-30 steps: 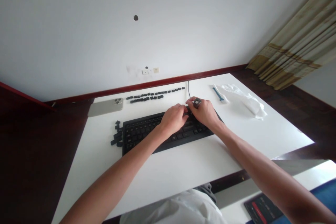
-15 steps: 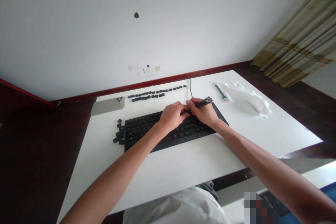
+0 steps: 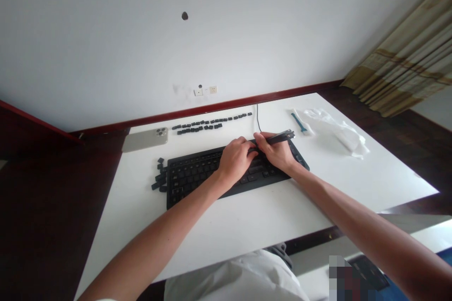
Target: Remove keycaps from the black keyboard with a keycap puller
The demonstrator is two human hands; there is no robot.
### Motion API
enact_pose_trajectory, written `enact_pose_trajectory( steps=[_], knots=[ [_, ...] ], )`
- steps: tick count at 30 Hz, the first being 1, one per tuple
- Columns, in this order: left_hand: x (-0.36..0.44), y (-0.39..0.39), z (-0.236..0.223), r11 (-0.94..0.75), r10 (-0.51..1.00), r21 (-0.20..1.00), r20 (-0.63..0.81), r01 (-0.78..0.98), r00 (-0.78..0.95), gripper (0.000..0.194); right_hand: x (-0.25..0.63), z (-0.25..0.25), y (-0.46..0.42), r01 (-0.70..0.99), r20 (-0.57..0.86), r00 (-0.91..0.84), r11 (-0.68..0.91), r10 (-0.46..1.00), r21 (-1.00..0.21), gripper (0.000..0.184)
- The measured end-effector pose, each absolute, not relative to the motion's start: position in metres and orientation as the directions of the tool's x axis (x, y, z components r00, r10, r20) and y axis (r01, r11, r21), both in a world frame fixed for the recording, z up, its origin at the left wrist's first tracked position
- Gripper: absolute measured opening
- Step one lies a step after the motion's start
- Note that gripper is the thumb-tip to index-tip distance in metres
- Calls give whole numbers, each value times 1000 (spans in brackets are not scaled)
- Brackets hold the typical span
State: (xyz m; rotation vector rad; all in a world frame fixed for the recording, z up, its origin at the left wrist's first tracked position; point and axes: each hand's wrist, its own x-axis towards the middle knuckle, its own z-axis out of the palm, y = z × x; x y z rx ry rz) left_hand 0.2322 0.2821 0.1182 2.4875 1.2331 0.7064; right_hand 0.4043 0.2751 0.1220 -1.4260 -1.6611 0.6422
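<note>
The black keyboard (image 3: 192, 173) lies across the white table. My left hand (image 3: 235, 160) rests over its right half, fingers bent and drawn together. What they pinch, if anything, is hidden beneath them. Right beside it, my right hand (image 3: 277, 153) is closed around a slim dark tool (image 3: 281, 137) with a shiny end that sticks out to the right. The tool's other end is down by my left fingertips, where the detail is too small to make out. Loose black keycaps (image 3: 160, 181) are heaped at the keyboard's left end, and more keycaps (image 3: 199, 123) stand in two rows behind it.
A phone (image 3: 145, 139) lies face down at the back left. Toward the right are a blue-green brush (image 3: 299, 122) and a crumpled clear plastic bag (image 3: 339, 134). A cable (image 3: 258, 117) runs from the keyboard over the back edge, near the wall sockets (image 3: 213, 90).
The tool in my right hand has tipped flatter, its shiny end further out to the right. My left hand has shifted slightly rightward. The view has moved a little.
</note>
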Motion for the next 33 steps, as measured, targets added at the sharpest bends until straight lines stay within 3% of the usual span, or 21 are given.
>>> enact_pose_trajectory(
  steps=[7,14,18,22,26,33],
  knots=[
    [232,282,119,-610,793,460,338,646,507,13,401,129,273,411,306,134,228,943,-882,58],
    [233,280,127,-625,781,434,344,649,521,15,411,135,278,467,353,146,250,924,-848,55],
    [216,298,147,-626,780,525,400,577,482,17,425,137,284,455,404,213,275,890,-847,56],
    [188,326,161,-511,858,634,334,581,390,21,435,139,288,462,426,235,285,874,-840,55],
    [175,337,152,-461,886,541,241,703,396,30,441,139,292,451,407,225,276,885,-849,54],
    [183,339,132,-544,839,293,209,786,502,13,445,137,294,462,376,195,253,906,-850,53]
  ],
)
